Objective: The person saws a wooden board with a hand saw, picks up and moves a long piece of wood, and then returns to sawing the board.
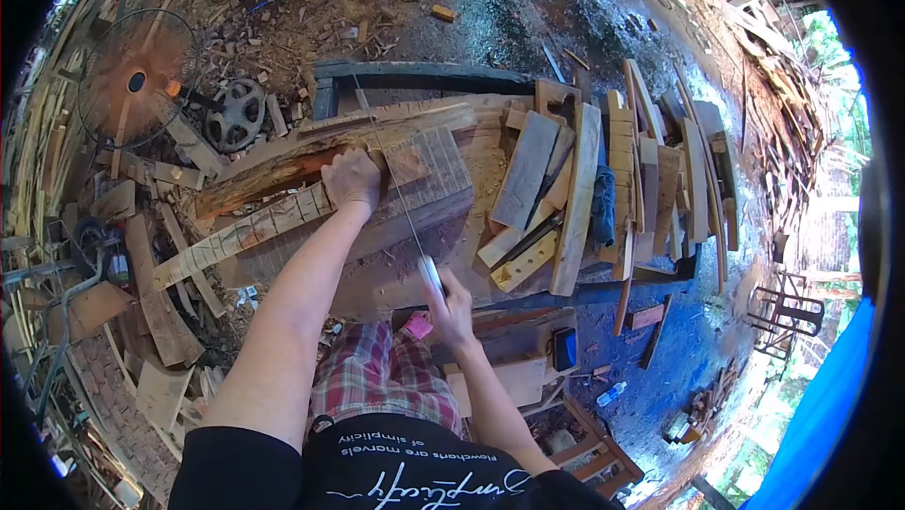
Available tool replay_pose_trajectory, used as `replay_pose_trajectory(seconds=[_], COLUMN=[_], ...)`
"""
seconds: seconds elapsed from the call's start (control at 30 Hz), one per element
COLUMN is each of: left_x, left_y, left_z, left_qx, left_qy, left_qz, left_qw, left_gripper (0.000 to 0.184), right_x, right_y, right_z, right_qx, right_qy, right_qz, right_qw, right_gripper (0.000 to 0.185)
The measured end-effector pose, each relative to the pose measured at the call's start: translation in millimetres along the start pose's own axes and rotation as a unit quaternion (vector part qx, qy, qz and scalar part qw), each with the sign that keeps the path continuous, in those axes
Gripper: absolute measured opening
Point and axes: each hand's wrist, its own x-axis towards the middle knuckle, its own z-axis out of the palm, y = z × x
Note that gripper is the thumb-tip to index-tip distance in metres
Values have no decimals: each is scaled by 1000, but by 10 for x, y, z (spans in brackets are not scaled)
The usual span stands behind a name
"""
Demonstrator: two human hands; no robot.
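My right hand [453, 310] is closed around the pale handle of a handsaw [397, 185]. Seen nearly edge-on, its thin blade runs away from me across the end of the wood by my left hand. My left hand [351, 180], fingers curled, grips a long wooden strip [269, 225] with dark cross lines marked along it. That strip lies on a thick squared timber [436, 171] on the workbench. Behind the hand is a rough, split plank [255, 175]. Whether the blade's teeth touch the wood cannot be made out.
Several cut boards [577, 199] are heaped on the bench's right side, with a dark blue cloth [604, 204] among them. A round fan [138, 82] stands at the far left. Wood scraps litter the ground. A plastic bottle [611, 394] lies at lower right.
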Motion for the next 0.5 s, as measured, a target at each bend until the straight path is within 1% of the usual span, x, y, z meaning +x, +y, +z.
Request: replay_pose_trajectory(seconds=[0.07, 0.1, 0.17, 0.2, 0.27, 0.3, 0.37, 0.43, 0.5], left_x=[9, 19, -38, -31, 28, 56, 49, 28, 46], left_y=[29, 36, -6, -9, -26, -63, -69, -9, 14], left_z=[-24, -42, -15, 5, 84, 176, 110, 33, 20], left_qx=[-4, -6, -1, 0, 3, 9, 18, 12, 6], left_qy=[2, 0, -9, -3, 8, 1, -6, 0, -8], left_qz=[-2, -4, -7, -2, 4, 2, 1, 0, -6], left_qw=[1000, 1000, 1000, 1000, 1000, 1000, 1000, 1000, 1000], left_gripper=[35, 35, 35, 35, 35, 34, 34, 33, 33], right_x=[-448, -444, -533, -339, 143, 196, 218, -176, -585], right_y=[241, 235, 193, 226, 123, 66, -84, 177, 362], right_z=[-199, -229, -223, -124, 49, 63, 89, -54, -215], right_qx=[-4, -10, 12, 15, -35, -31, -5, -9, 9], right_qy=[-3, -6, -21, -4, 0, -1, 0, 4, 19], right_qz=[-43, -43, -4, -42, -43, -44, -46, -49, -95], right_qw=[999, 999, 1000, 999, 998, 999, 999, 999, 995], right_gripper=[30, 30, 30, 29, 30, 30, 28, 30, 33])
